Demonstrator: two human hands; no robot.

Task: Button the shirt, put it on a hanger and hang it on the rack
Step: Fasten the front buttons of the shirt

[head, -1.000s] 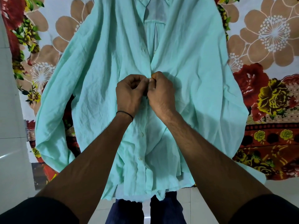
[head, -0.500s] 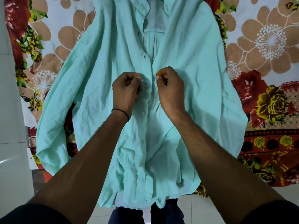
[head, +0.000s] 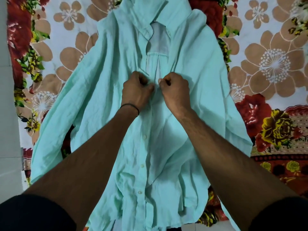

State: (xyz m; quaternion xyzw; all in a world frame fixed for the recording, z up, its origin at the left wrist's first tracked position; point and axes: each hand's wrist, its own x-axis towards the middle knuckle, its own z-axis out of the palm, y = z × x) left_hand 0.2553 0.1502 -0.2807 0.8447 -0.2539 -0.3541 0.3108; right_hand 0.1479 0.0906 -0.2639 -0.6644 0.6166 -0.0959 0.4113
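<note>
A mint-green shirt (head: 196,77) lies spread face up on a floral bedsheet (head: 273,64), collar at the far end. Its front is closed from the hem up to chest height, with three white buttons showing down the placket; above my hands the front gapes open. My left hand (head: 135,92) pinches the left placket edge at chest height. My right hand (head: 175,90) pinches the right placket edge just beside it, a small gap between the two. The button they work on is hidden by my fingers. No hanger or rack is in view.
The bed's left edge meets a pale tiled floor (head: 8,147). The shirt's hem hangs over the near edge of the bed. Both sleeves spread out to the sides over the sheet.
Both hands have moved up the placket from the lower button to the one at chest height. The view has shifted, and the collar now shows.
</note>
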